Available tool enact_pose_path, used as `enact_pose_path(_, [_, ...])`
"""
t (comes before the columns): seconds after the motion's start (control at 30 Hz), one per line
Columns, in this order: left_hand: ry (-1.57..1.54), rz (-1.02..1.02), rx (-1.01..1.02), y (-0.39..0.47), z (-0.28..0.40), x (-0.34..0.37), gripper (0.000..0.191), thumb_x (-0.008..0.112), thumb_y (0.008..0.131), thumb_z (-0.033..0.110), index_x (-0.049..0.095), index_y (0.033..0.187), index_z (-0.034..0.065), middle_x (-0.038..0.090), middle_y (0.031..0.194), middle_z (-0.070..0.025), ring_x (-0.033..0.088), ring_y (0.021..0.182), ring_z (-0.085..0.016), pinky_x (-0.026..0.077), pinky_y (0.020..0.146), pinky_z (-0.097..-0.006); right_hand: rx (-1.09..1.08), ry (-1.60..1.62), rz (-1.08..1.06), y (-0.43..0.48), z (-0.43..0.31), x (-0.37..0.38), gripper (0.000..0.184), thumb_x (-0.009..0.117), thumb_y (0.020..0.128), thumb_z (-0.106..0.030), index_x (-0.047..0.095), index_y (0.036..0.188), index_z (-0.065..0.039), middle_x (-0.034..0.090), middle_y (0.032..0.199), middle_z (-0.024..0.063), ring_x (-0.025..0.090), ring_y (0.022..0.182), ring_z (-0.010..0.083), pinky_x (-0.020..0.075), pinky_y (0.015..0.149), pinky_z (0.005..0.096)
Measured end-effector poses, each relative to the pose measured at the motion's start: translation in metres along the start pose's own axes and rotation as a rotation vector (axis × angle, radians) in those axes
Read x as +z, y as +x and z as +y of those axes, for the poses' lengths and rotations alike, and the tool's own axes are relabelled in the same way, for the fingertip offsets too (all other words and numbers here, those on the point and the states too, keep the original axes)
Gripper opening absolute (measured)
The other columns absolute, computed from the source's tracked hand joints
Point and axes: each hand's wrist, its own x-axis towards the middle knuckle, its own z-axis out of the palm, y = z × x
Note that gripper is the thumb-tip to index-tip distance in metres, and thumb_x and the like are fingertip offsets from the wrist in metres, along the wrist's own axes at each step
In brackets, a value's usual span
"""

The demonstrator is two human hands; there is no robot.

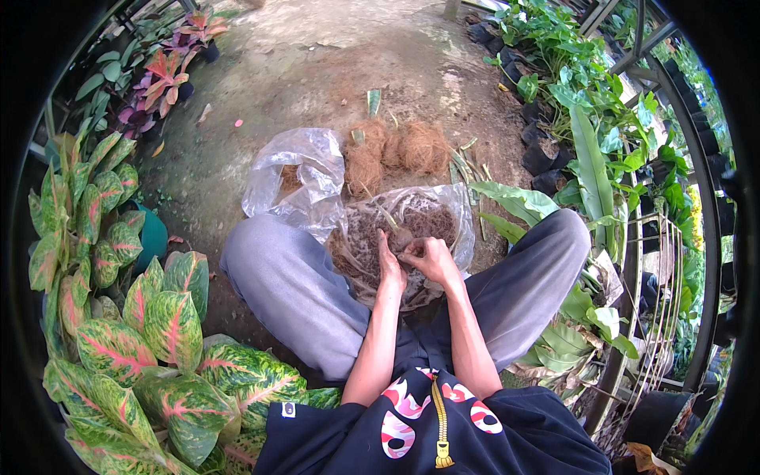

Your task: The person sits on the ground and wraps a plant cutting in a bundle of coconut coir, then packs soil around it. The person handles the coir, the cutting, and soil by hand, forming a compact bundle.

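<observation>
A rounded clump of potting mix [401, 238] with a pale, thin plant stem [387, 215] rising from it is between my two hands. My left hand [390, 261] cups the clump from its left side. At its lower right, my right hand [433, 259] has thumb and fingers bent against it; what lies under the fingertips is hidden. Beneath both hands spreads an open clear plastic bag [466, 222], with dark, crumbly potting mix [427, 217] in it. Brown fibre [339, 252] shows by the bag's left edge.
Several coconut-fibre bundles [424, 148] stand beyond the bag, some with cut leaf pieces [373, 102]. Left of them lies another clear plastic bag [276, 148]. Cut leaf strips [460, 166] lie to the right. Potted aglaonemas [172, 338] crowd my left; leafy plants and a metal rack [683, 148] border the right.
</observation>
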Motion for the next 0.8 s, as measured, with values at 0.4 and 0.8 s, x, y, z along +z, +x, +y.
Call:
enact_pose_path(0.4, [-0.03,0.204,-0.096,0.02,0.01,-0.03,0.05,0.03,0.096,0.052,0.059,0.098,0.0116,0.061,0.081,-0.0075,0.059,0.069,-0.026,0.051,0.061,-0.0426,0.044,0.115,-0.275,-0.002,-0.009,0.009,0.021,0.074,0.075,-0.013,0.07,0.089,0.002,0.069,0.073,0.0127,0.066,0.06,0.0126,0.0534,0.058,0.0294])
enact_pose_path(0.8, [-0.193,0.067,-0.112,0.02,0.032,-0.04,0.067,0.031,0.094,0.064,0.044,0.132,0.0096,0.055,0.123,-0.0119,0.055,0.11,-0.029,0.046,0.089,-0.0476,-0.058,0.218,-0.057,0.009,0.0,0.024,0.057,0.084,0.065,-0.016,0.058,0.114,-0.001,0.066,0.092,0.0121,0.063,0.08,0.0174,0.0526,0.076,0.0319])
